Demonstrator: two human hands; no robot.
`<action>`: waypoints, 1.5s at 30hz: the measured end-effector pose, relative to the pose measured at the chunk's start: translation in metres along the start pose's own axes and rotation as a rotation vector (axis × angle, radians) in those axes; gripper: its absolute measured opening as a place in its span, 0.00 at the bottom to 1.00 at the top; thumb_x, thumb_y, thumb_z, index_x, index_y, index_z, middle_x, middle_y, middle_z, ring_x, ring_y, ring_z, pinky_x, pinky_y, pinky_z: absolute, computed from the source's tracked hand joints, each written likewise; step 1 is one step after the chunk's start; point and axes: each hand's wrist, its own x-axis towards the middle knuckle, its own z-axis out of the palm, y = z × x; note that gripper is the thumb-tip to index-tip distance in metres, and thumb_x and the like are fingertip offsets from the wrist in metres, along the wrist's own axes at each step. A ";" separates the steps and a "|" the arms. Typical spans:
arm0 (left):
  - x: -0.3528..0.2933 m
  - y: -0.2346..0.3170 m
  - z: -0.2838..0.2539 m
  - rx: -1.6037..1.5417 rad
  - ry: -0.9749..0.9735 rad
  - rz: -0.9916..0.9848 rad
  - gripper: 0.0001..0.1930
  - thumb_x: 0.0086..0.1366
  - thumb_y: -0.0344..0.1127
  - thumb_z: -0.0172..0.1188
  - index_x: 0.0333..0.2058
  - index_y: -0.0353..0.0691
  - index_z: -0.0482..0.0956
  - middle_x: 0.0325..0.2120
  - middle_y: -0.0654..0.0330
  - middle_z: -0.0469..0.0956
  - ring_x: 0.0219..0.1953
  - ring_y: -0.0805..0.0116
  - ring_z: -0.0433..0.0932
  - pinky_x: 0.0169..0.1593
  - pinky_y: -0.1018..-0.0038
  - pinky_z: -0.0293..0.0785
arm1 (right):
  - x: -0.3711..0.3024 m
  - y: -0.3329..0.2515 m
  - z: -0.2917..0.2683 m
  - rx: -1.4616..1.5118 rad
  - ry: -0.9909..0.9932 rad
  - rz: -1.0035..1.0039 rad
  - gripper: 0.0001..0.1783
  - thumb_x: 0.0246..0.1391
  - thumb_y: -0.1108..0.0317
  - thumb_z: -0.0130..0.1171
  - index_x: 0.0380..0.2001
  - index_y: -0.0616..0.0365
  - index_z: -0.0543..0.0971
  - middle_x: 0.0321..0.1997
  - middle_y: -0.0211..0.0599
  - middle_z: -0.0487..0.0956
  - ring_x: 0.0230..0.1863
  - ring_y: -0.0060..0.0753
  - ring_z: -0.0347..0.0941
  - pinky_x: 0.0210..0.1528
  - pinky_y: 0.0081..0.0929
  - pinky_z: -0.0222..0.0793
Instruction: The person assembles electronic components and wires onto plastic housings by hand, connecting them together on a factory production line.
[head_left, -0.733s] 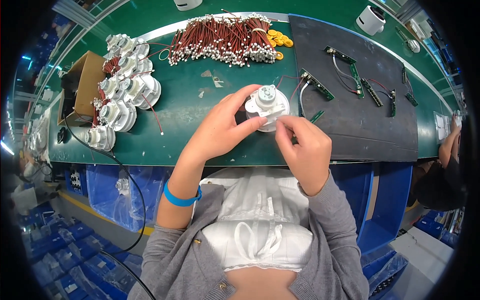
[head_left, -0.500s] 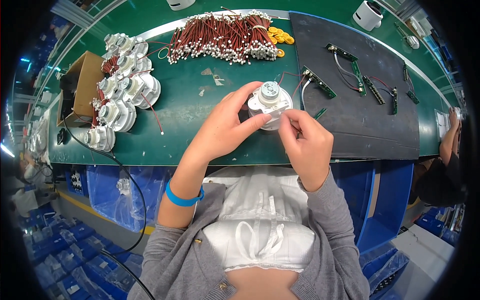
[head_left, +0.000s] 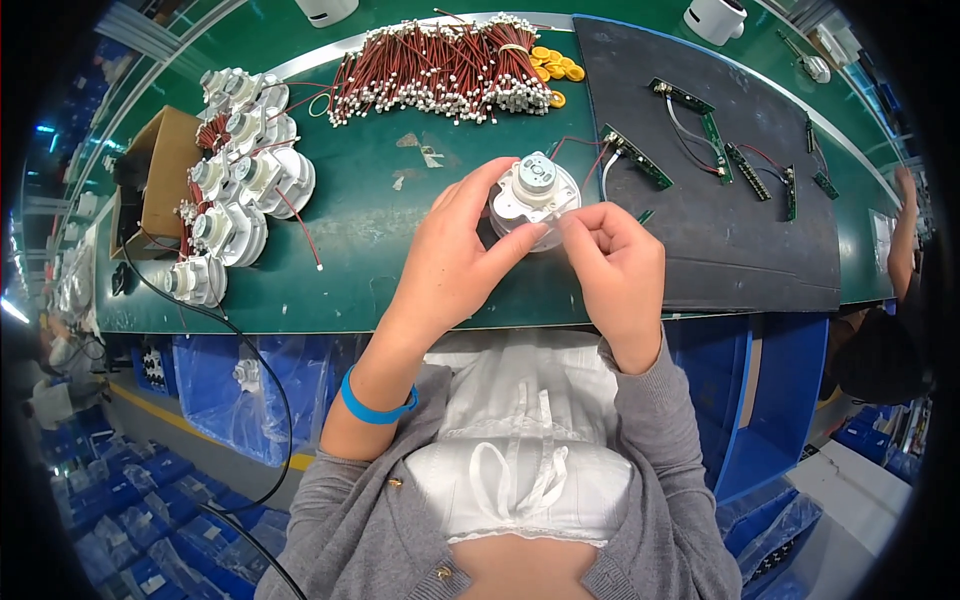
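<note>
My left hand (head_left: pixel 455 240) is closed around a white plastic motor unit (head_left: pixel 537 203) with a round silver motor on top, holding it above the green tabletop. Thumb and forefinger of my right hand (head_left: pixel 618 262) are pinched at the unit's lower right edge. Whatever lies between those fingertips is too small to make out. Just right of the unit, a narrow green circuit board (head_left: pixel 637 160) lies on the black mat, with red wires running toward the unit and a white cable hanging from it.
Several similar motor units (head_left: pixel 235 232) cluster on the left beside a cardboard box (head_left: pixel 165 170). Red wires with white connectors (head_left: pixel 430 75) are heaped at the back, near yellow discs (head_left: pixel 557 65). More circuit boards lie on the black mat (head_left: pixel 740 255). Another person's arm (head_left: pixel 903 240) shows far right.
The view has shifted slightly. Both hands stay at the motor unit, which is tilted a little differently, and the right fingertips still pinch at its edge.
</note>
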 end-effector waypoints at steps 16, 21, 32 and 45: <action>-0.007 0.000 0.016 -0.167 0.034 -0.025 0.28 0.58 0.36 0.62 0.54 0.29 0.64 0.44 0.46 0.75 0.42 0.60 0.78 0.44 0.70 0.74 | -0.003 -0.001 -0.003 0.214 -0.025 0.093 0.05 0.50 0.75 0.55 0.24 0.65 0.74 0.16 0.24 0.74 0.18 0.08 0.62 0.19 0.12 0.55; -0.011 0.003 0.016 -0.169 0.036 -0.035 0.28 0.59 0.36 0.61 0.54 0.28 0.64 0.44 0.46 0.75 0.42 0.59 0.78 0.44 0.70 0.74 | -0.007 -0.004 -0.003 0.212 -0.006 0.087 0.04 0.50 0.75 0.55 0.24 0.65 0.73 0.16 0.25 0.74 0.18 0.08 0.63 0.19 0.12 0.55; -0.016 0.003 0.013 -0.175 0.058 -0.027 0.28 0.58 0.35 0.61 0.54 0.31 0.65 0.43 0.46 0.74 0.42 0.58 0.77 0.45 0.68 0.72 | -0.012 -0.006 0.003 0.152 0.044 0.036 0.05 0.51 0.76 0.55 0.24 0.66 0.72 0.17 0.25 0.73 0.20 0.08 0.63 0.19 0.13 0.57; -0.013 0.011 -0.008 0.193 0.178 0.177 0.27 0.55 0.35 0.63 0.52 0.34 0.67 0.43 0.48 0.75 0.45 0.52 0.74 0.47 0.64 0.70 | -0.004 -0.018 0.017 0.289 -0.014 0.092 0.06 0.54 0.74 0.55 0.26 0.66 0.72 0.18 0.28 0.75 0.19 0.12 0.67 0.20 0.13 0.60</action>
